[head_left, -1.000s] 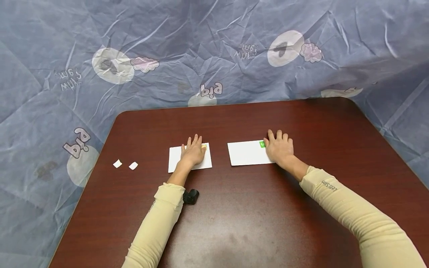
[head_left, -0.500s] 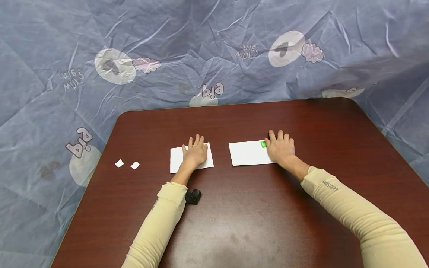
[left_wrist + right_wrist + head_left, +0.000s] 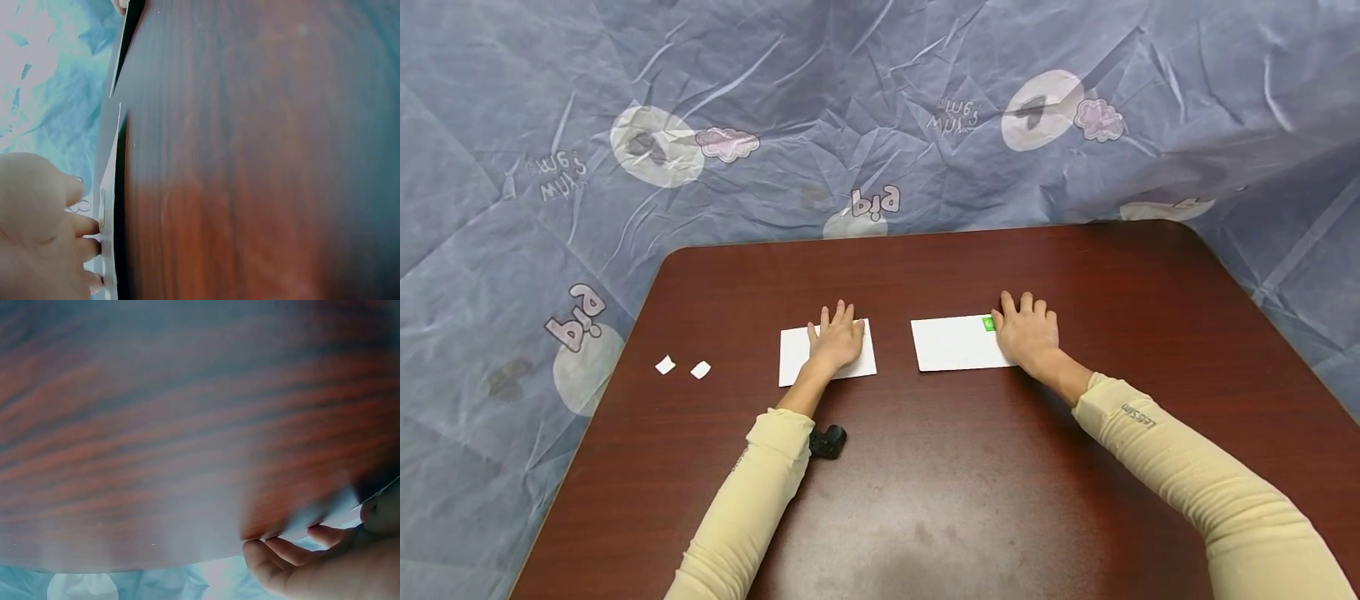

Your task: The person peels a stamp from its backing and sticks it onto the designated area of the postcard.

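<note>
My left hand (image 3: 837, 343) lies flat with spread fingers on a plain white envelope-like sheet (image 3: 792, 357), its thumb over the upper right corner. The left wrist view shows the palm side of that hand (image 3: 40, 231), fingertips against the sheet (image 3: 109, 250), which appears edge-on. To the right lies a longer white envelope (image 3: 955, 344) with a green stamp (image 3: 988, 323) at its top right corner. My right hand (image 3: 1028, 335) rests on that end, thumb beside the stamp and the other fingers reaching past the edge. Fingertips of the right hand (image 3: 294, 562) touch the tabletop in the right wrist view.
Two small white paper pieces (image 3: 665, 365) lie apart at the left of the dark red-brown table (image 3: 925, 467). A black device (image 3: 829, 442) sits at the left wrist. Behind the table hangs a wrinkled blue-grey sheet (image 3: 805, 100).
A yellow patch visible by the left thumb one second ago is now covered by that thumb. The right hand and its envelope stay in place; the view shifts slightly.
</note>
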`<state>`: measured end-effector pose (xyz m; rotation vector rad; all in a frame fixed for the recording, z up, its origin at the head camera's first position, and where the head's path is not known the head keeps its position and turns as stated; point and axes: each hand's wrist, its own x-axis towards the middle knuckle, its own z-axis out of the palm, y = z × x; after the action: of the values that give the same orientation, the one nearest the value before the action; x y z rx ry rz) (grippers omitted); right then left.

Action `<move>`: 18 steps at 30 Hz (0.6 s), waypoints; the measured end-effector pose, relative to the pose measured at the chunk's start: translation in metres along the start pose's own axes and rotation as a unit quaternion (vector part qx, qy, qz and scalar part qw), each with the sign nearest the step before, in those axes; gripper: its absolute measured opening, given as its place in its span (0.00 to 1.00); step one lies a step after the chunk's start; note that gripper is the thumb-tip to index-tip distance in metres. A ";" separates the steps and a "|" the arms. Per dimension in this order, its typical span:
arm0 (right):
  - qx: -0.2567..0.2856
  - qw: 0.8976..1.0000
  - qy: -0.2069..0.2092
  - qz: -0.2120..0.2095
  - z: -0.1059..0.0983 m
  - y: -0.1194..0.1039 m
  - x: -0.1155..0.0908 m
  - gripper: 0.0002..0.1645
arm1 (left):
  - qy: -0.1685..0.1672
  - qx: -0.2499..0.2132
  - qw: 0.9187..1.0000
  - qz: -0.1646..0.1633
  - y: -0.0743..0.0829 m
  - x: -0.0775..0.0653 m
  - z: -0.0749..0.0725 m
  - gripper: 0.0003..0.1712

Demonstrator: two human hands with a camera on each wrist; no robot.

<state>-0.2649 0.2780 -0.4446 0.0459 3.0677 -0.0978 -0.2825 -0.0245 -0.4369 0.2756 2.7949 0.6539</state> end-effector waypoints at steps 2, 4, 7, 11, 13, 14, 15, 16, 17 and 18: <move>0.002 1.000 -0.001 0.001 0.000 0.001 0.000 0.32 | 0.024 -0.029 0.999 0.010 -0.001 0.001 -0.002 0.31; 0.003 1.000 0.002 0.000 -0.001 0.001 0.000 0.31 | 0.050 -0.055 0.997 0.020 -0.002 0.001 -0.006 0.31; -0.001 1.000 0.007 -0.003 -0.003 -0.001 0.001 0.31 | 0.087 -0.071 0.993 0.032 -0.007 0.003 -0.014 0.31; -0.011 1.000 0.012 -0.009 -0.005 -0.002 0.000 0.31 | 0.101 -0.056 0.992 0.043 -0.016 0.007 -0.024 0.32; -0.019 1.000 0.012 -0.010 -0.005 -0.003 -0.001 0.32 | 0.093 -0.041 0.994 0.047 -0.021 0.009 -0.028 0.33; -0.022 1.000 0.012 -0.011 -0.005 -0.003 -0.002 0.32 | 0.084 -0.035 0.995 0.047 -0.023 0.010 -0.030 0.33; -0.026 1.000 0.011 -0.011 -0.006 -0.002 -0.004 0.33 | 0.078 -0.035 0.995 0.047 -0.026 0.011 -0.032 0.33; -0.027 1.000 0.012 -0.011 -0.005 -0.002 -0.005 0.34 | 0.072 -0.036 0.996 0.046 -0.028 0.012 -0.034 0.33; -0.028 0.999 0.014 -0.012 -0.005 -0.002 -0.006 0.35 | 0.067 -0.038 0.996 0.043 -0.030 0.012 -0.036 0.33; -0.028 0.999 0.016 -0.014 -0.005 -0.002 -0.006 0.35 | 0.062 -0.041 0.996 0.040 -0.032 0.013 -0.038 0.33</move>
<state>-0.2590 0.2762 -0.4387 0.0022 3.1023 -0.0142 -0.3095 -0.0652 -0.4212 0.3424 2.8766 0.8300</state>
